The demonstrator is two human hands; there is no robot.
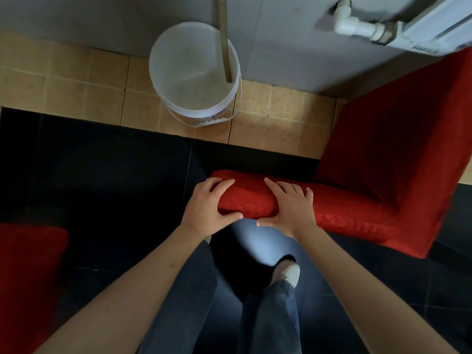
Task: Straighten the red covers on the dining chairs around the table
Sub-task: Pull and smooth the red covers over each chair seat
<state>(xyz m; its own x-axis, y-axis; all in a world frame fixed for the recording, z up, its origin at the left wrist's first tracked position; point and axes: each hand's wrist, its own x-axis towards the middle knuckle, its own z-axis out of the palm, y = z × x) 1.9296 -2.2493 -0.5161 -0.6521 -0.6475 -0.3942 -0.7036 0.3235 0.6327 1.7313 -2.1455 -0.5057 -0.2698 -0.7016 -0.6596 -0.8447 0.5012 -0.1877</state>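
A dining chair in a red cover [378, 159] stands right of centre, seen from above, its seat reaching toward the wall. Both my hands grip the padded top of its backrest [344, 213] at the left end. My left hand [208, 205] wraps the corner, fingers over the top and thumb along the near face. My right hand [288, 204] clasps the top edge just to the right, with its thumb on the near face. A second red-covered chair [28, 277] shows at the lower left edge.
A white plastic bucket [195, 72] with a wooden stick in it stands on tan floor tiles by the grey wall. A white radiator with a pipe [383, 24] hangs at the top right. Black tiles lie under my legs and shoe [287, 273].
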